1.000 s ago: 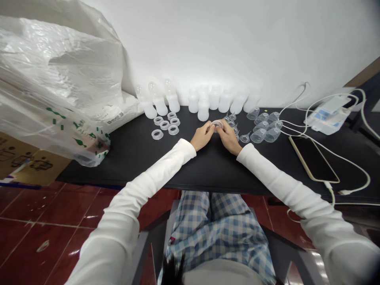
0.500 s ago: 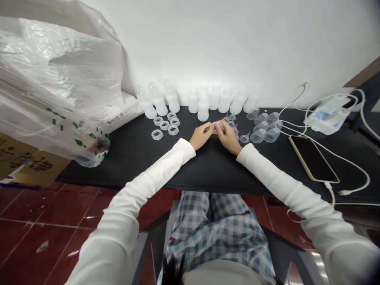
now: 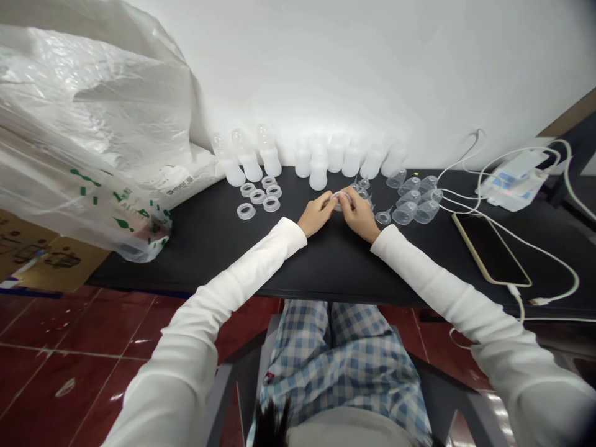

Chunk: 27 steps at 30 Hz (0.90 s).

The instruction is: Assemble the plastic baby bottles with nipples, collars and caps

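My left hand (image 3: 317, 212) and my right hand (image 3: 357, 212) meet above the black table, fingers closed on a translucent bottle collar ring (image 3: 341, 195). Fingers hide much of the ring, and whether a nipple sits in it I cannot tell. Just beyond my right hand lie several clear bottle nipples (image 3: 383, 216), partly covered by it. Several clear dome caps (image 3: 405, 213) lie farther right. To the left of my left hand are several loose collar rings (image 3: 246, 212). White bottles (image 3: 318, 172) without caps stand along the wall; three capped bottles (image 3: 251, 166) stand at the left.
A large white plastic bag (image 3: 139, 99) and a clear printed bag (image 3: 116, 205) crowd the table's left end, above a cardboard box (image 3: 60, 264). On the right lie a phone (image 3: 493, 248), white cables (image 3: 526, 231) and a white power box (image 3: 516, 180).
Both hands stay in nearly the same place, still on the ring. Only slight finger movement shows, with the ring's edge a little more visible.
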Each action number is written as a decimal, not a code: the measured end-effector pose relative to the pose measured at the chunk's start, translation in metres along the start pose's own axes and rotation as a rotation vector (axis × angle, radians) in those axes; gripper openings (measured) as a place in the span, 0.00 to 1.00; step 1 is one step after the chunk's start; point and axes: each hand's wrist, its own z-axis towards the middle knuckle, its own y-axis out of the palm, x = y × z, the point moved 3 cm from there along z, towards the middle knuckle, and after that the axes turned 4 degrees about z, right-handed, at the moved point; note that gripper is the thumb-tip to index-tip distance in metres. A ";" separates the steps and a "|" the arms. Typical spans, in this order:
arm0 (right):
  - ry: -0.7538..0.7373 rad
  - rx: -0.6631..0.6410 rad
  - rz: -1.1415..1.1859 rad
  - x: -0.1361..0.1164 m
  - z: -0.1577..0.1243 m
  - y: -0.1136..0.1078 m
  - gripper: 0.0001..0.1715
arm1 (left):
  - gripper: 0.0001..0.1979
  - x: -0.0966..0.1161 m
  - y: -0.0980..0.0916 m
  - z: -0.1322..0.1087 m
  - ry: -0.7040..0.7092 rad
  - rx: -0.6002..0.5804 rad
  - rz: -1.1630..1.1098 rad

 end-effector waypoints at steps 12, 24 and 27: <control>0.094 -0.096 0.122 0.005 -0.002 0.003 0.29 | 0.23 -0.001 -0.001 0.002 0.007 0.021 -0.022; 0.103 -0.106 0.208 0.007 -0.002 0.006 0.27 | 0.22 -0.001 -0.005 0.004 0.061 0.081 0.099; 0.093 -0.110 0.226 0.008 -0.001 0.006 0.28 | 0.22 0.001 -0.005 0.004 0.041 0.083 0.112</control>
